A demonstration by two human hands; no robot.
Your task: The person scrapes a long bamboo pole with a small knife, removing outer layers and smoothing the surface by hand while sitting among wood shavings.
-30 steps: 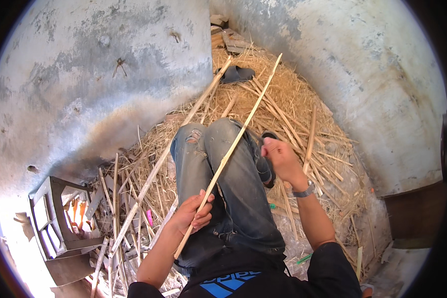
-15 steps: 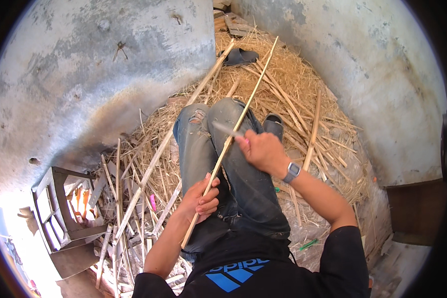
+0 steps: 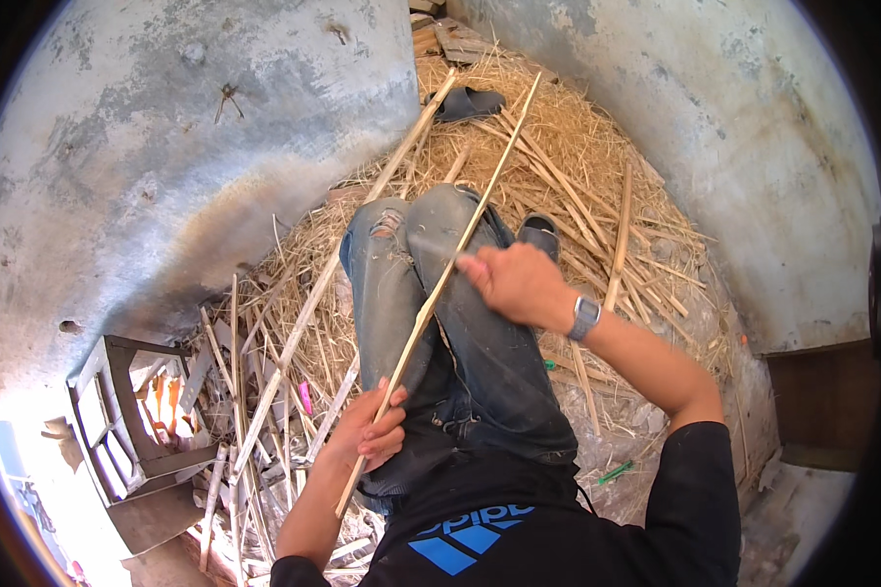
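A long, thin, pale wooden strip (image 3: 424, 318) runs slantwise over my lap, its far tip above the straw and its near end beside my left forearm. My left hand (image 3: 370, 428) is wrapped round it close to the near end. Further up the strip, my right hand (image 3: 519, 284) is closed on a knife (image 3: 442, 251). The blade is smeared by motion and lies about the strip's middle; the handle is hidden in my fist. Both hands are over the thighs of my worn jeans (image 3: 387, 303).
Straw (image 3: 558, 132) and loose wooden strips (image 3: 622, 235) cover the floor ahead and to both sides. A dark sandal (image 3: 467, 104) lies at the far end. At left stands a frame-like box (image 3: 117, 411) with a fire-like orange glow inside. Stained walls (image 3: 215, 127) close in on both sides.
My right hand has moved slightly up and left, and the knife blade has become more blurred. My left hand and the near end of the strip have shifted down and left.
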